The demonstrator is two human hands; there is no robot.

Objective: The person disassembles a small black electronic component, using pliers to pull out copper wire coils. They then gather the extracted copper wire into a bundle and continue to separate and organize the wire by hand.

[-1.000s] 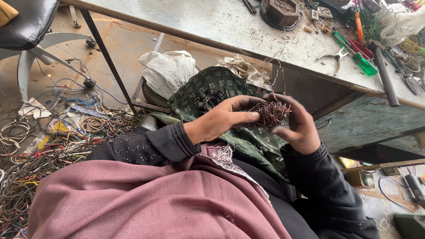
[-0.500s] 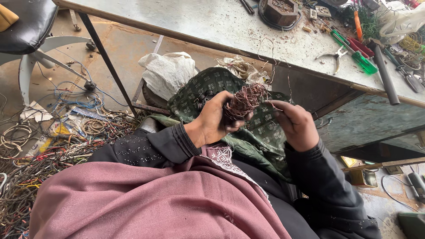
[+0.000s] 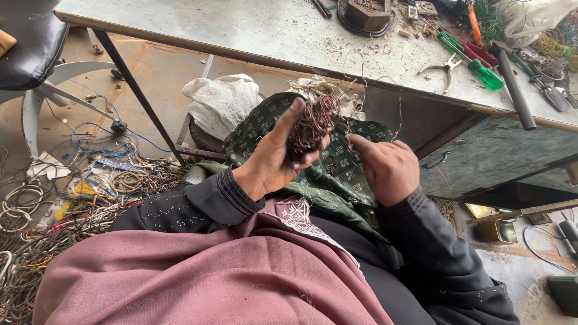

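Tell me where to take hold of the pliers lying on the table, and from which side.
Grip the pliers by the two handles, which spread toward the table's near edge, coming from above on that near side. The jaws point away toward the screwdrivers, and they lie flat with bare tabletop around the handles.

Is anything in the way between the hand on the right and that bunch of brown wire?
Nothing visible. The left hand grips the bundle of copper wire, and the right hand sits just beside it over the green patterned cloth, apparently pinching a thin strand from the bundle.
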